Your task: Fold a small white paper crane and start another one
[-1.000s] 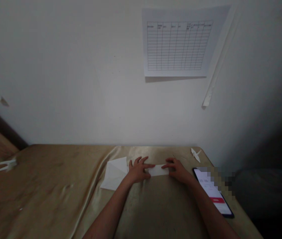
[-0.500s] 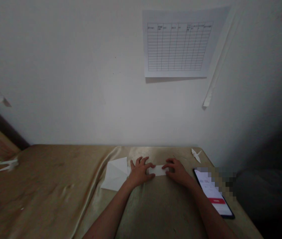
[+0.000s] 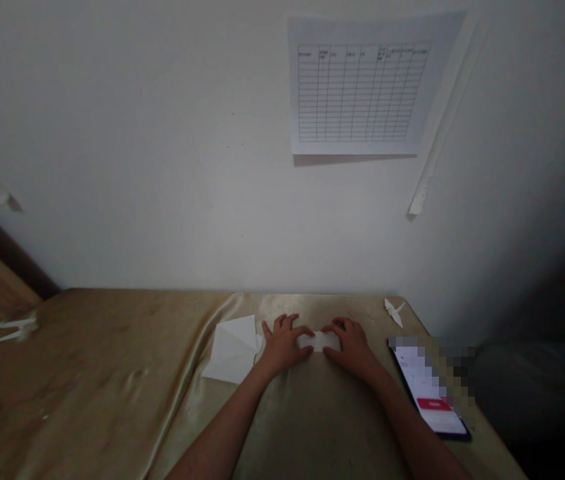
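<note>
A small folded strip of white paper (image 3: 318,341) lies flat on the cloth-covered table, between my two hands. The thumb and index finger of my left hand (image 3: 281,348) grip its left part, while the other fingers spread toward the wall. On the right end, the thumb and forefinger of my right hand (image 3: 353,345) pinch the strip, its remaining fingers curled. Both hands hide parts of the strip. A larger creased sheet of white paper (image 3: 230,350) rests just left of my left hand, partly behind the wrist.
A white paper crane (image 3: 394,313) sits at the back right corner, above a lit phone (image 3: 432,403) near the right edge. More folded white paper shapes (image 3: 19,328) lie at far left. A printed table sheet (image 3: 362,93) hangs on the wall behind the gold tablecloth (image 3: 112,360).
My right hand has shifted slightly left along the strip, closer to my left hand. My left hand stays almost where it was, and less of the strip shows between them.
</note>
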A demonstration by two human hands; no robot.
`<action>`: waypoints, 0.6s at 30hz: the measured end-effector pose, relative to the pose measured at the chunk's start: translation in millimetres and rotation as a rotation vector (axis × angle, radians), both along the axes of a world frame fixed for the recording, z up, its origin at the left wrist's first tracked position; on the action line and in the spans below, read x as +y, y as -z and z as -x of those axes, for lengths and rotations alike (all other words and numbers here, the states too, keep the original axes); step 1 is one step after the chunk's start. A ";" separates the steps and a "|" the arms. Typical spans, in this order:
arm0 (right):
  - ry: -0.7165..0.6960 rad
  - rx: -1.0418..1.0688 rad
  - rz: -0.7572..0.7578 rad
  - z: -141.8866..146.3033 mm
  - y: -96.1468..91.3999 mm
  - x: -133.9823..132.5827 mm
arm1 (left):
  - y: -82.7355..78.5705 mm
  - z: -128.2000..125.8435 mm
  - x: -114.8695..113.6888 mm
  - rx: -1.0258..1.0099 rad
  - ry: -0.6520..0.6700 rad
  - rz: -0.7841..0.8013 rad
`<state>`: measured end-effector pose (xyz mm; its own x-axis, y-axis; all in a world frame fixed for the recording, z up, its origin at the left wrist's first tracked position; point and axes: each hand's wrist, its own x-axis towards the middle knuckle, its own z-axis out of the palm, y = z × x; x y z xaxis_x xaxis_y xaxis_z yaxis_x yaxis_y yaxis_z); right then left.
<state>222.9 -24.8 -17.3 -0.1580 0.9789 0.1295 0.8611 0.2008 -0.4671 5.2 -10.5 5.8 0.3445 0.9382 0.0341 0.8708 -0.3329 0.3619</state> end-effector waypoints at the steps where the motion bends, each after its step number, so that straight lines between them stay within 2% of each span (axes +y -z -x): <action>1: 0.009 -0.008 -0.003 0.9 0.1 0.3 | 1.6 -2.4 -0.4 -0.007 -0.012 -0.010; 7: 0.025 -0.036 -0.005 3.7 1.3 1.6 | 8.8 -16.1 -1.8 -0.020 -0.072 -0.028; 18: 0.064 -0.026 0.048 10.1 -3.0 4.2 | 6.6 -21.0 -5.5 -0.003 -0.101 -0.022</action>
<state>212.9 -20.6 -14.3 -0.0977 0.9921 0.0786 0.8835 0.1228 -0.4521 26.2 -16.0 -0.8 0.2482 0.9671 0.0559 0.8993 -0.2514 0.3577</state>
